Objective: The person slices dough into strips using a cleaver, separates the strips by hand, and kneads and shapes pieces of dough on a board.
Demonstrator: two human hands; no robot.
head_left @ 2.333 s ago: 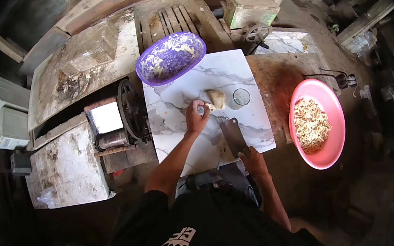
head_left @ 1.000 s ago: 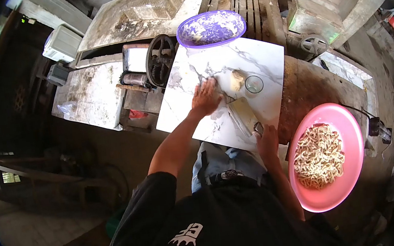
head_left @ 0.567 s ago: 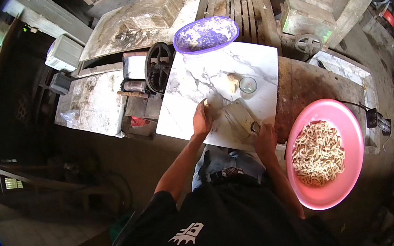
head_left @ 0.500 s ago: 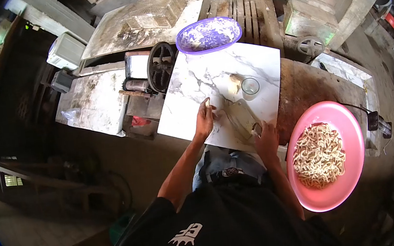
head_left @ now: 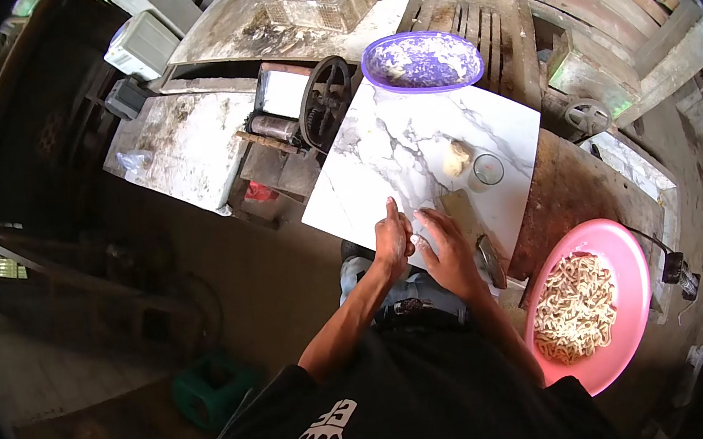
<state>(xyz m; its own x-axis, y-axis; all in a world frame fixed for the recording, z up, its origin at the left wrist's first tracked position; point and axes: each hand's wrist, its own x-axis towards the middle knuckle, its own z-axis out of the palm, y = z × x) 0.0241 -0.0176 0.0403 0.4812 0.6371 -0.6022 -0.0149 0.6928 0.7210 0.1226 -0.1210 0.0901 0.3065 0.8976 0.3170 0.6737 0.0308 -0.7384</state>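
Dough [head_left: 455,157] sits in one lump on the bench [head_left: 348,193] beside a glass [head_left: 487,169], while pale strips [head_left: 575,308] already heap the pink basin [head_left: 627,278]. Left hand [head_left: 394,236] fingers curl, index extended — any grip cannot be told; right hand [head_left: 448,251] fingers spread, apparently holding nothing. A cleaver [head_left: 467,220] lies between right hand and lump; a smeared purple basin [head_left: 425,88] stands beyond.

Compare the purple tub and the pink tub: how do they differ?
The purple tub is smeared inside with pale residue; the pink tub holds a heap of pale, noodle-like strands. The purple tub sits at the marbled tabletop's far edge; the pink tub is off to its right, nearer the camera. Both look oval and open-topped.
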